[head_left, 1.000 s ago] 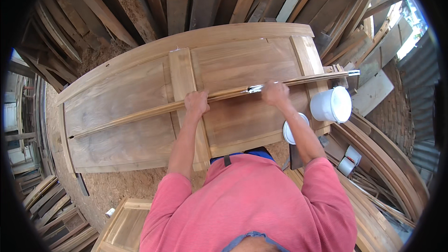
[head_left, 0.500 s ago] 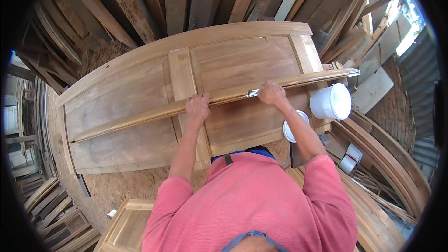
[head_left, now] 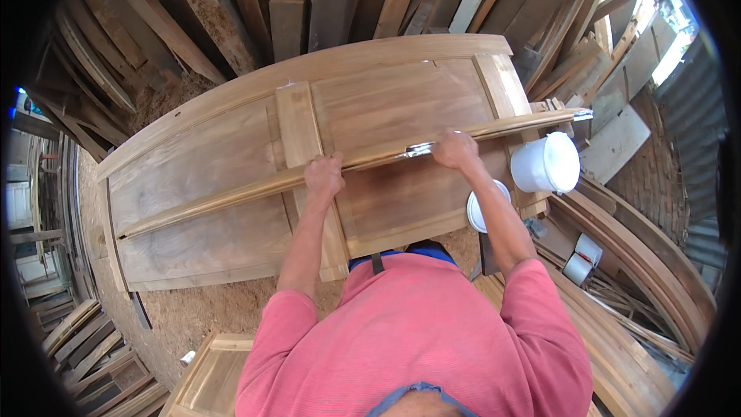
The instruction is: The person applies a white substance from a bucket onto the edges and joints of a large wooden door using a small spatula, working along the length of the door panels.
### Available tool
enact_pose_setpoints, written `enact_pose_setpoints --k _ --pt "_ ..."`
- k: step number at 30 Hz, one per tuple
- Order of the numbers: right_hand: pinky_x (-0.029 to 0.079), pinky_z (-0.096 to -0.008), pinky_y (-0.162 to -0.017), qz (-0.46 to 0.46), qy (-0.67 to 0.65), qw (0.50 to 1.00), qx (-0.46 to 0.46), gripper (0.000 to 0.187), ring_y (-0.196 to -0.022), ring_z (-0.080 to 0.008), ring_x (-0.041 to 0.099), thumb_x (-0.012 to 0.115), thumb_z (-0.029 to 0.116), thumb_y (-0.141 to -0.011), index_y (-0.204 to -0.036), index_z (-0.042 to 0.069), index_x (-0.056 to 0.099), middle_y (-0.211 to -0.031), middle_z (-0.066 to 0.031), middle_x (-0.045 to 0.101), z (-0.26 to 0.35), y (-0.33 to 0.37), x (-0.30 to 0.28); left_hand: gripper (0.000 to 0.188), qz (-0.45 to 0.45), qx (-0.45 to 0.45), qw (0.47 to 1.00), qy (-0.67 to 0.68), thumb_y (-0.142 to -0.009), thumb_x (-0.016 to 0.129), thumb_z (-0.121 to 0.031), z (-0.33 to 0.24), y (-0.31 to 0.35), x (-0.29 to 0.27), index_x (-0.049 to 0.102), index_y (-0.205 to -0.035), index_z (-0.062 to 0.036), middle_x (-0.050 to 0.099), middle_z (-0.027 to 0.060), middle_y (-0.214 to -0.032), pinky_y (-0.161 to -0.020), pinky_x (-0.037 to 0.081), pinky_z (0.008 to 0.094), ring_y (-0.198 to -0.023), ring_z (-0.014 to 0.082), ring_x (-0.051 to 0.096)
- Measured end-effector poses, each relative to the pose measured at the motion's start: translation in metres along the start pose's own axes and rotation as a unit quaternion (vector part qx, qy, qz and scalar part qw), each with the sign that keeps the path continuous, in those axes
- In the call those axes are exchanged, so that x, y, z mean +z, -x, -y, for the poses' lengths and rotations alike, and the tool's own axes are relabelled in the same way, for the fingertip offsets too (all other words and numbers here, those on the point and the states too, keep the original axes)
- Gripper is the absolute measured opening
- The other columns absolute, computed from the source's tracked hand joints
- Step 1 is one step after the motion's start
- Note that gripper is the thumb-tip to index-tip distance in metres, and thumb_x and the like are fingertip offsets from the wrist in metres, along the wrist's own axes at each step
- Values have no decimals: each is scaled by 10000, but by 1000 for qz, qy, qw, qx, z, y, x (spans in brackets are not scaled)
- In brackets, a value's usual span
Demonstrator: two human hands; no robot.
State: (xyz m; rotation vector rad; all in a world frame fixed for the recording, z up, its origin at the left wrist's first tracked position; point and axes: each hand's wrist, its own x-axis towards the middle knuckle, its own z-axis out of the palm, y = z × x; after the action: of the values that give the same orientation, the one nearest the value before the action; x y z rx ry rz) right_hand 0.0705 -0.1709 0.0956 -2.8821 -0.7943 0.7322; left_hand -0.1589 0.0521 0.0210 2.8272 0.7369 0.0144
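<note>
A long, narrow wooden moulding strip (head_left: 231, 196) lies at a slant across a wide panelled wooden door (head_left: 193, 253). My left hand (head_left: 324, 174) is closed around the strip near its middle, above the door's centre upright. Farther right along the strip, my right hand (head_left: 456, 150) is closed, its knuckles up. A shiny whitish patch (head_left: 419, 150) shows on the strip just left of its fingers; whether this is a tool's end or a wet smear is unclear. What the right fingers hold is hidden. More white marks the strip's right end.
A white bucket (head_left: 546, 164) stands at the door's right end, with a round white lid or tub (head_left: 486, 207) beside it. A tape roll (head_left: 580, 259) lies on timber at the right. Stacked boards (head_left: 289, 27) line the far side; a smaller panel (head_left: 212, 374) lies lower left.
My right hand has shifted slightly to the right along the strip. The white patch beside it looks longer. My left hand keeps its hold, and the view has moved slightly.
</note>
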Motion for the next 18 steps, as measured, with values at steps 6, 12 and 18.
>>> enact_pose_setpoints --k 6,12,18 --pt "551 -462 -930 4 69 998 10 329 -1100 -380 688 588 239 -881 -1088 35 742 -1136 -242 710 17 1 -12 215 24 4 1000 -9 -685 671 -36 16 -10 14 663 -880 -128 708 124 -813 -723 551 486 -840 354 690" --pt "552 -516 -876 -37 57 998 0 297 -1018 -446 688 601 296 -892 -948 46 750 -1029 -259 719 27 -5 -3 226 92 -23 995 -12 -691 709 -81 16 -26 2 703 -910 -137 720 148 -834 -770 567 467 -883 356 708" --pt "533 -519 -900 -143 7 988 49 327 -992 -459 680 608 349 -906 -950 56 747 -976 -272 714 -12 -17 -3 265 114 -18 993 -16 -696 696 -95 15 -36 -8 729 -953 -151 731 157 -877 -788 580 460 -911 361 717"
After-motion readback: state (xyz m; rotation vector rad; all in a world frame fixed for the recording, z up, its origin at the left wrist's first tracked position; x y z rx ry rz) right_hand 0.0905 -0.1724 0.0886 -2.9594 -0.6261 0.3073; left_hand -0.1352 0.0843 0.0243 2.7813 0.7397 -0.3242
